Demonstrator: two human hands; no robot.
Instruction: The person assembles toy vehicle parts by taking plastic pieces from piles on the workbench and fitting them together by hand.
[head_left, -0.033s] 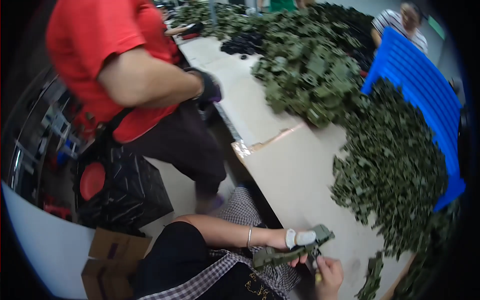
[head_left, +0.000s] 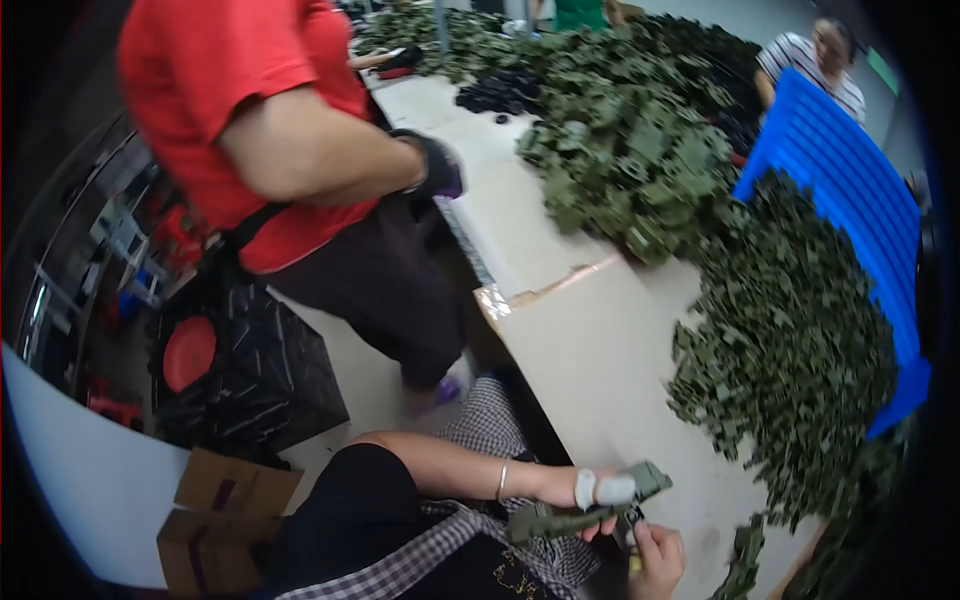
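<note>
My left hand (head_left: 562, 486), with white wraps on its fingers or thumb, is closed around a long dark-green moulded part (head_left: 545, 524). That part lies slantwise over my lap by the table edge. Close under it, my right hand (head_left: 662, 558) pinches a small tool (head_left: 634, 562) with a yellow handle and a dark end. The tool's end is at the green part's lower side; whether they touch I cannot tell. Another green part (head_left: 742, 560) lies on the table right of my right hand.
A heap of small green pieces (head_left: 790, 340) spreads along the right, against a tipped blue plastic crate (head_left: 840, 140). Larger green parts (head_left: 640, 180) are piled farther back. A person in a red shirt (head_left: 250, 120) stands at left, near a black-wrapped box (head_left: 270, 360) and an open carton (head_left: 215, 520).
The whole view has shifted slightly, so the scene sits a little lower and farther right. My hands still hold the green part and the tool, almost unmoved.
</note>
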